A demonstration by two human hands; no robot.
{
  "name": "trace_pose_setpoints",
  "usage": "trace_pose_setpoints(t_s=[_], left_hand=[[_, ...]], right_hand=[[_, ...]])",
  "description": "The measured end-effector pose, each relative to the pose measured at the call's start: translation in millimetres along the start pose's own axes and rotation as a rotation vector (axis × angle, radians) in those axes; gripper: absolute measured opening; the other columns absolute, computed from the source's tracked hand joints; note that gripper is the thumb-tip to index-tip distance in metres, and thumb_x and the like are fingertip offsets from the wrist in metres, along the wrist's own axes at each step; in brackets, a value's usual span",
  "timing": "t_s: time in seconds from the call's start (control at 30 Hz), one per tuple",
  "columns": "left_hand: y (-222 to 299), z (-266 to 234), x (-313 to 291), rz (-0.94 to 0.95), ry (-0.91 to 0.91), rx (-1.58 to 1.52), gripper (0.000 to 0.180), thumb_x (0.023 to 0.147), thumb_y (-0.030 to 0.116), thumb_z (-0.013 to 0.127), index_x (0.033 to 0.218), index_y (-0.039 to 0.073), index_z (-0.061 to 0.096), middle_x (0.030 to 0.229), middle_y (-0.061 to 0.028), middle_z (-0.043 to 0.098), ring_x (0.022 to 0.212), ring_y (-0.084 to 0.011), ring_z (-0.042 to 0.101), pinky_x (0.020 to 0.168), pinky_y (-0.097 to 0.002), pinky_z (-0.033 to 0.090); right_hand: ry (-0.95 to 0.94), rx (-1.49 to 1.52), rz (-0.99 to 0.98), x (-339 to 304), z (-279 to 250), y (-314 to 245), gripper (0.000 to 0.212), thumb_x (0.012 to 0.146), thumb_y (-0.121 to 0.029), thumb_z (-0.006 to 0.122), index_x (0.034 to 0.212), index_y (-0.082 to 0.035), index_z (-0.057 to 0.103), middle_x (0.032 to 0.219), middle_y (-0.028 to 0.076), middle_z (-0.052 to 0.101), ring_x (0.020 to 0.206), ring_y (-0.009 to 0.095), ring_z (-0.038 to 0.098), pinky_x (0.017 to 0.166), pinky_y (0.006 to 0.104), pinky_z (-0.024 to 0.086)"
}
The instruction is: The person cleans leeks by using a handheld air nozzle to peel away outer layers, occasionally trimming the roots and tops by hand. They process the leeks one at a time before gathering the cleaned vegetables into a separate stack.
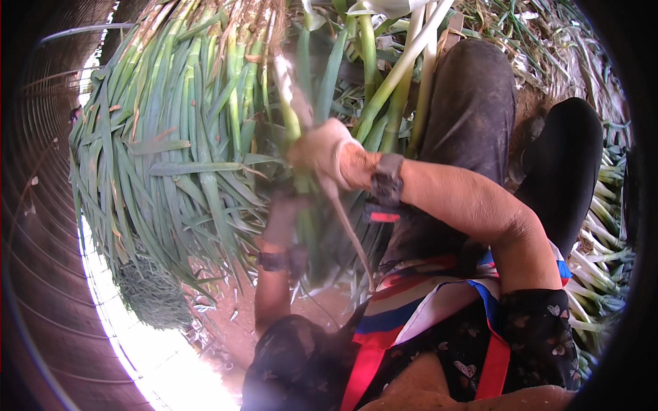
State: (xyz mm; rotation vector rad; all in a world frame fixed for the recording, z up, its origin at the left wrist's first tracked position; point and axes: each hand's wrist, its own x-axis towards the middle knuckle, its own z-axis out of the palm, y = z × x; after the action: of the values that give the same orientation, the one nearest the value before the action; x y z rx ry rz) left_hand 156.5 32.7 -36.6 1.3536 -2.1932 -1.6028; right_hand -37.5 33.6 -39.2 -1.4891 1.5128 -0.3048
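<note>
A long green onion (288, 113) stands root end away from me, its green leaves running down toward my lap. My right hand (320, 152), in a pale glove, is closed around its stalk, partly smeared by motion. From that hand a thin, dull strip (351, 229), like a dry outer leaf, trails toward my apron. My left hand (284, 214) is blurred and dark, apparently closed on the onion's leafy part; its separate fingers do not show. A big heap of green onions (185, 130) lies to the left, leaves hanging toward me.
Several thick pale onion stalks (397, 82) lean beside my dark-trousered knee (473, 82). At the right edge lie more onions (600, 253) in a row. Leaf scraps (541, 41) litter the far ground. A ribbed curved wall (41, 226) runs along the left, near another green pile (151, 291).
</note>
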Motion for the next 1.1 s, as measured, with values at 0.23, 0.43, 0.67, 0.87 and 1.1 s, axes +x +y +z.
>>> trace_pose_setpoints(t_s=[0.23,0.43,0.67,0.87,1.1], left_hand=[[10,3,-3,-0.297,-0.003,-0.277,0.040,0.067,0.013,0.060,0.104,-0.003,0.060,0.085,-0.0070,0.065,0.070,-0.0151,0.061,0.066,-0.0261,0.050],[0,2,0,-0.266,0.004,-0.333,0.034,0.070,0.008,0.058,0.103,-0.002,0.060,0.085,-0.0057,0.064,0.070,-0.0143,0.061,0.066,-0.0252,0.049],[24,4,-3,-0.224,0.081,-0.262,0.031,0.072,0.005,0.056,0.103,-0.002,0.062,0.091,-0.0072,0.065,0.074,-0.0142,0.062,0.069,-0.0262,0.051],[67,-16,20,-0.041,-0.010,-0.404,0.036,0.074,0.009,0.050,0.106,0.000,0.060,0.092,-0.0039,0.064,0.076,-0.0143,0.061,0.066,-0.0247,0.049],[85,3,60,-0.040,-0.120,-0.474,0.030,0.078,0.007,0.053,0.106,-0.001,0.061,0.095,-0.0056,0.064,0.084,-0.0150,0.061,0.077,-0.0264,0.049]], right_hand=[[0.155,1.060,0.359,-11,-38,-6,0.023,0.077,-0.020,0.072,0.087,0.000,0.067,0.069,0.010,0.064,0.046,0.020,0.060,0.040,0.0332,0.045],[0.147,1.047,0.353,-14,-49,-9,0.026,0.076,-0.019,0.073,0.088,0.004,0.067,0.066,0.011,0.064,0.047,0.021,0.059,0.042,0.0343,0.045],[0.183,1.279,0.392,-31,-18,-10,0.021,0.070,-0.011,0.075,0.079,0.006,0.067,0.070,0.013,0.063,0.064,0.022,0.059,0.058,0.0357,0.047],[0.065,1.044,0.114,-90,19,-7,0.026,0.071,-0.012,0.075,0.081,0.009,0.065,0.071,0.013,0.062,0.057,0.023,0.057,0.055,0.0376,0.046],[0.328,1.176,0.232,-137,7,-4,0.027,0.073,-0.011,0.073,0.090,0.005,0.062,0.069,0.011,0.062,0.058,0.020,0.058,0.055,0.0326,0.046]])
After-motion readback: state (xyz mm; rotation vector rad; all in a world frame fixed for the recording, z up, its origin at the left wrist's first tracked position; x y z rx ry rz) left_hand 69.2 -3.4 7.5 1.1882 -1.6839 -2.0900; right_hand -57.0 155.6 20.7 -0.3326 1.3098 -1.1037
